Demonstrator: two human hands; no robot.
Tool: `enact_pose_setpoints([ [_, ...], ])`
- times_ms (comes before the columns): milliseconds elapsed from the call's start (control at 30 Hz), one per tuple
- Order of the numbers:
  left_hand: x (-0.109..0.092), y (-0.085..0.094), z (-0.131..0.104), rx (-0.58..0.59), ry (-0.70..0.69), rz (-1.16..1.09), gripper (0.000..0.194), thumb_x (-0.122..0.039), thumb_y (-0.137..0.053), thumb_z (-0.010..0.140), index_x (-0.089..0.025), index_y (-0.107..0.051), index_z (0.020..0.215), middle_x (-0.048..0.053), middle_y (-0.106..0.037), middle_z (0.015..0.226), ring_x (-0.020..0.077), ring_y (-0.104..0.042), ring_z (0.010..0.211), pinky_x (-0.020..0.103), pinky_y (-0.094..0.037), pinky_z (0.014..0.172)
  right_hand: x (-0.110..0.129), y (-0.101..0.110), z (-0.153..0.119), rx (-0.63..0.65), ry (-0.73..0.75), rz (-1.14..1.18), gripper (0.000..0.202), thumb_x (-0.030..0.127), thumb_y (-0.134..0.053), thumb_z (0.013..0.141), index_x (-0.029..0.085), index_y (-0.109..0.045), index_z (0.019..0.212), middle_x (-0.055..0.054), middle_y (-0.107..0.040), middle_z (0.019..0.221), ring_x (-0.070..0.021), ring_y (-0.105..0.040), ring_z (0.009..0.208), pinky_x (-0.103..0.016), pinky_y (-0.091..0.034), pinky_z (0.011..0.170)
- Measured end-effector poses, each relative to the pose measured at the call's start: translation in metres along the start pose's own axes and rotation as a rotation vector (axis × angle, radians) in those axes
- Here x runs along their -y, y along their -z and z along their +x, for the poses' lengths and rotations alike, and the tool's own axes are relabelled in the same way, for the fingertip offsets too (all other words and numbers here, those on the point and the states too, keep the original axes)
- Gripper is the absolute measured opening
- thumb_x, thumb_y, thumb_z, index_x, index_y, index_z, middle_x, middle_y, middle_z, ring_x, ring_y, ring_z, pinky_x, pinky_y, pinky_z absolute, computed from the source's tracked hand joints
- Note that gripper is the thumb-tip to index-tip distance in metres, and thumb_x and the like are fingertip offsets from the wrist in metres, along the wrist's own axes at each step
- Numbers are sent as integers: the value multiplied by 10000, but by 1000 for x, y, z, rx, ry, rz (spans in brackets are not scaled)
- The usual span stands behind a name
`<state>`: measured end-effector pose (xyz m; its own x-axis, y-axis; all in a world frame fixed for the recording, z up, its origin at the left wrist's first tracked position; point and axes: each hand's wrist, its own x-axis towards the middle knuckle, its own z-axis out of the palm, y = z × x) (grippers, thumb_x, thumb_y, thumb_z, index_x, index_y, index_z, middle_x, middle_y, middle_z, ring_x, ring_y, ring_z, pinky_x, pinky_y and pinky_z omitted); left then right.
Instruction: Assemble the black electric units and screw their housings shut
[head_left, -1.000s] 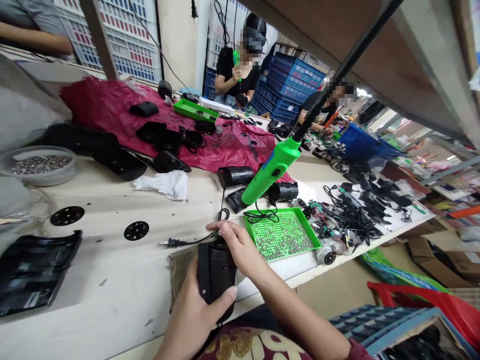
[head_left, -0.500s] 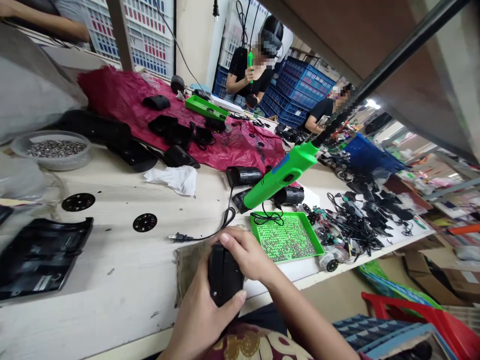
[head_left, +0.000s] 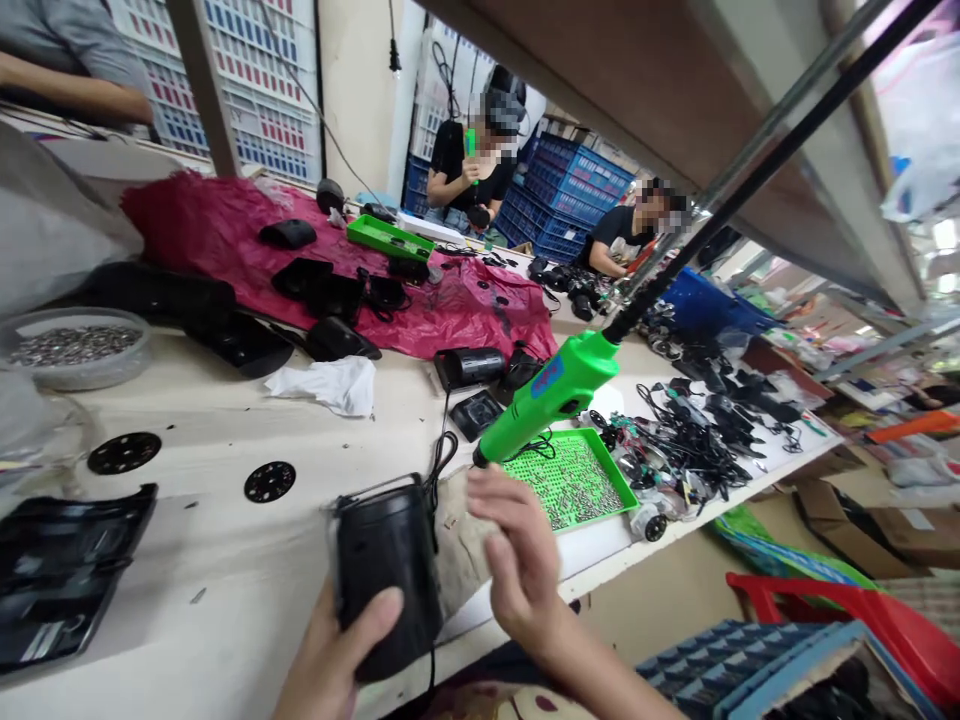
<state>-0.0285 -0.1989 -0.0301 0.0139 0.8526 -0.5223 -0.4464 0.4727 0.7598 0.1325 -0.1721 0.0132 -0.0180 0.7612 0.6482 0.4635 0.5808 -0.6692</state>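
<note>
My left hand (head_left: 334, 640) grips a boxy black plastic housing (head_left: 386, 560) from below, its thumb across the front face. A dark cord runs from the housing's side. My right hand (head_left: 521, 560) is apart from the housing, fingers loosely stretched and nothing visible in them. Just above its fingertips hangs a bright green electric screwdriver (head_left: 551, 390), tilted, with its tip hidden. Beneath the tool and beyond my right hand is a green tray (head_left: 626, 490) of small screws. A worn cloth-like pad (head_left: 457, 540) lies on the bench between my hands.
Two black perforated discs (head_left: 270, 482) and a black shell part (head_left: 60, 570) lie left. Farther back are a tub of screws (head_left: 90, 370), a white cloth (head_left: 337, 385) and pink plastic sheeting (head_left: 480, 300). Wires and parts (head_left: 690, 440) heap rightward. Co-workers sit across the bench.
The housing has moved left and turned in my left hand, showing a broad face. My right hand has let go of it and moved right, toward the screwdriver. The view has shifted slightly.
</note>
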Motion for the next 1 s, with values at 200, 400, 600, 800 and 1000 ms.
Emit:
enact_pose_setpoints([
  [200, 1, 20, 24, 52, 235, -339, 924, -330, -881, 435, -314, -570, 1304, 32, -762, 1051, 395, -644, 1092, 504, -569, 875, -17, 25, 49, -132, -364, 226, 682, 733, -121, 918, 263, -461, 1278, -130, -566, 1150, -282, -560, 1123, -461, -496, 884],
  [400, -5, -1, 26, -61, 259, -449, 807, -340, -822, 427, -286, -656, 1214, 38, -775, 972, 369, -702, 959, 467, -579, 840, -13, 16, 73, 7, -444, 540, 584, 761, -316, 893, 230, -522, 1022, -36, -576, 825, -175, -559, 716, -309, -433, 613],
  [600, -12, -11, 11, -229, 260, -455, 856, -219, -772, 364, -327, -653, 1204, -12, -776, 922, 323, -736, 779, 452, -587, 826, -13, 18, 66, -49, -396, 572, 642, 806, -391, 821, 216, -584, 984, -18, -551, 724, -167, -514, 644, -301, -379, 545],
  [800, 11, 15, 20, -53, 246, -283, 911, -325, -882, 370, -348, -627, 1244, 20, -760, 1046, 407, -669, 1031, 516, -578, 858, -21, 28, 68, -99, -402, 624, 664, 760, -356, 855, 192, -621, 1074, -13, -568, 672, -165, -529, 616, -310, -398, 560],
  [1000, 12, 11, 19, -61, 149, -174, 939, -358, -854, 462, -330, -542, 1346, 11, -753, 1084, 400, -588, 1177, 502, -583, 876, -28, 30, 73, -80, -393, 576, 811, 858, -203, 810, 205, -605, 1074, -25, -559, 696, -174, -533, 607, -323, -427, 556],
])
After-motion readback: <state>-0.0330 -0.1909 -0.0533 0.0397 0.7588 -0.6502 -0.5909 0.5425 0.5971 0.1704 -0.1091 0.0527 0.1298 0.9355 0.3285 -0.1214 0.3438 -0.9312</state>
